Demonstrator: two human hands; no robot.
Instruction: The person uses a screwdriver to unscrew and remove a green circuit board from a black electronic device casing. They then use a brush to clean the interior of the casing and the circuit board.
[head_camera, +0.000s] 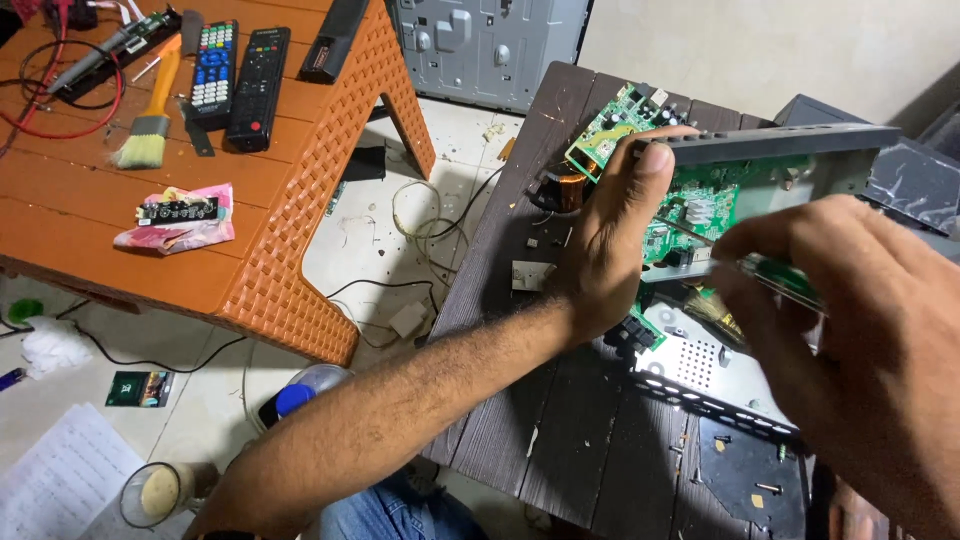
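The thing in hand is an opened electronics box, a grey metal casing (790, 150) with a green circuit board (700, 205) seated inside it, held tilted above the dark wooden worktop (560, 420) at about two o'clock in the view. The left hand (610, 240) closes its grip on the casing's left end, thumb up over the top edge and palm against the side. The right hand (860, 330), blurred and close to the camera, pinches the lower front edge, though just what its fingertips press on cannot be made out. Judged from its look, the casing is thin sheet metal: light, fairly stiff, liable to flex a little when twisted, with edges that may be sharp. The board is the fragile part, crowded with small components and a finned heat sink, so the outer walls and rim seem the safe places to hold, not the board's face. Beneath it, at about four o'clock, lies a perforated metal cover (700, 365). A second green board (612, 125) with a copper coil (570, 187) sits at twelve o'clock from the left hand. Well apart at ten o'clock, an orange plastic table (250, 260) carries two remote controls (235, 80) and a brush (150, 120).
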